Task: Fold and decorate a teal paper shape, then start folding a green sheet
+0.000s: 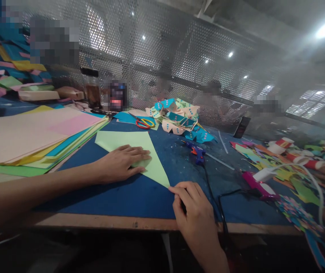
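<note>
A folded sheet of light green paper (122,141) lies on the blue tabletop, its pointed corner toward the right. My left hand (127,163) rests flat on it, fingers stretched out. At the pointed corner is my right hand (193,204), fingers curled in and the index fingertip on the paper's tip; whether the thumb grips from below is hard to see. Beyond my right hand lies a blue glue gun (197,151) with a glue stick (219,161) behind it. Scissors with red and yellow handles (144,123) lie past the paper.
Stacked coloured paper (31,132) covers the left side. A pile of cut paper shapes (179,117) stands at the back, near a lidded jar (92,89). Rightward are a pink power strip (257,185) with cables, a phone (241,127) and paper pieces (290,178). People sit beyond a perforated screen (156,49).
</note>
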A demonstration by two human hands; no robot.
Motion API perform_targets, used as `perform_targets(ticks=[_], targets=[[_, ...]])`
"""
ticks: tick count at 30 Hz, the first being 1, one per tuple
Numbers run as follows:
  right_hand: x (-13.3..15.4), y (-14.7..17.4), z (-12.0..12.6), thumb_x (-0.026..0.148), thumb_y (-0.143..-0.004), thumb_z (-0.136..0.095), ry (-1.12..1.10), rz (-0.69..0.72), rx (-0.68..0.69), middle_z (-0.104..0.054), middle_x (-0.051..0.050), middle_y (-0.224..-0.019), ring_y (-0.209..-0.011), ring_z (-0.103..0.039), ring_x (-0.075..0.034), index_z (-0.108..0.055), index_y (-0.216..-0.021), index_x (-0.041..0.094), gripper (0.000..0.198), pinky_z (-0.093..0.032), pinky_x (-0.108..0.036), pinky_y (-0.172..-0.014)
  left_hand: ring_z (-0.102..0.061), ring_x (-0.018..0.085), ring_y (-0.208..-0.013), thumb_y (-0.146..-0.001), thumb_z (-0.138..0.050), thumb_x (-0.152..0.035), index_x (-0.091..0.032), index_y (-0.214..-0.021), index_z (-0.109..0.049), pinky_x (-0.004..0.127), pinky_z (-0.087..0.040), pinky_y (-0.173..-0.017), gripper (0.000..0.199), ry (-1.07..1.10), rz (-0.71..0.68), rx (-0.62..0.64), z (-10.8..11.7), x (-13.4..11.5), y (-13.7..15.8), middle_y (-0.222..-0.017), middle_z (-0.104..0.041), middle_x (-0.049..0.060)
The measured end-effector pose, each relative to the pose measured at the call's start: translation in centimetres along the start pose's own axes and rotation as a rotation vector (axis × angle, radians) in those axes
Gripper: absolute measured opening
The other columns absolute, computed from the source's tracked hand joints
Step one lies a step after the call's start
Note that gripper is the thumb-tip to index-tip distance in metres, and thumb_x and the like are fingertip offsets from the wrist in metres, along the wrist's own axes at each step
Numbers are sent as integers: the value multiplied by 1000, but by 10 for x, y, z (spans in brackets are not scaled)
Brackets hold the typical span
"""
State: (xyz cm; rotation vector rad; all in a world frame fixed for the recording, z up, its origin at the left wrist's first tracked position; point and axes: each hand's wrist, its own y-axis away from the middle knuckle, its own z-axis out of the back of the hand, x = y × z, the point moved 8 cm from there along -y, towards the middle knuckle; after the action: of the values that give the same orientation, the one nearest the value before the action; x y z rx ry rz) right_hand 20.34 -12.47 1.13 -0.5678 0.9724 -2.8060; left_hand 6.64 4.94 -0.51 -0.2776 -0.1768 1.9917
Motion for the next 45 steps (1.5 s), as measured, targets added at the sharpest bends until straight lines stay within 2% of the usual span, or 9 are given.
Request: perform_targets(ticks=[5, 9, 13, 17, 20, 31, 40, 45], targets=[[4, -3, 5, 0, -90, -49, 48, 18, -37, -65, -6, -95, -91, -58, -23, -67, -104, 17, 29, -47, -40, -82, -46, 27, -141, -101, -44, -58, -33, -143, -53, 47, -30, -116, 50, -5, 22, 14, -1, 0, -1, -153, -52, 2], [26, -18, 5, -1, -91, -48, 96, 86, -18, -65, -8, -107, -102, -56, -25, -64, -116, 17, 35, -45, -44, -91, -48, 28, -139, -101, -45, -56, -33, -142, -55, 48, -31, -116, 49, 0, 13, -14, 0, -2, 0, -152, -53, 2], [45, -41, -21, 0, -93, -46, 92, 183, 134, -64, -8, -117, -109, -54, -25, -64, -120, 18, 37, -45, -43, -96, -48, 28, -138, -102, -45, -52, -32, -140, -57, 47, -31, -116, 44, 7, -1, -39, 1, -4, 1, -151, -54, 2], [43, -53, -47, -2, -89, -47, 138, 212, 247, -65, -9, -111, -102, -55, -24, -66, -115, 18, 38, -49, -39, -89, -49, 29, -138, -102, -47, -48, -31, -138, -59, 49, -33, -113, 42, 10, -11, -51, 1, -4, 2, -149, -56, 3], [40, -53, -56, -1, -88, -48, 193, 219, 290, -64, -7, -108, -97, -55, -23, -67, -115, 21, 40, -48, -38, -83, -49, 29, -138, -102, -47, -45, -29, -138, -59, 49, -34, -113, 41, 23, -17, -52, 1, -4, 1, -149, -57, 4], [42, -54, -58, 0, -88, -50, 273, 243, 324, -64, -6, -107, -95, -54, -23, -67, -115, 23, 39, -45, -36, -77, -46, 29, -141, -98, -49, -42, -29, -141, -56, 51, -32, -115, 45, 63, -6, -13, 2, -4, 1, -151, -53, 4], [29, -43, -47, -3, -88, -47, 175, 187, 312, -67, -5, -110, -101, -56, -22, -67, -111, 22, 39, -48, -37, -88, -44, 29, -142, -98, -49, -44, -31, -141, -55, 51, -30, -116, 46, 58, -1, 3, 0, -2, 1, -153, -51, 3], [16, -32, -35, -4, -87, -49, 150, 176, 261, -68, -5, -112, -102, -58, -22, -68, -110, 22, 39, -49, -37, -91, -43, 29, -143, -99, -47, -47, -31, -144, -53, 52, -28, -117, 48, 38, 5, 32, -2, -1, 1, -155, -48, 1]])
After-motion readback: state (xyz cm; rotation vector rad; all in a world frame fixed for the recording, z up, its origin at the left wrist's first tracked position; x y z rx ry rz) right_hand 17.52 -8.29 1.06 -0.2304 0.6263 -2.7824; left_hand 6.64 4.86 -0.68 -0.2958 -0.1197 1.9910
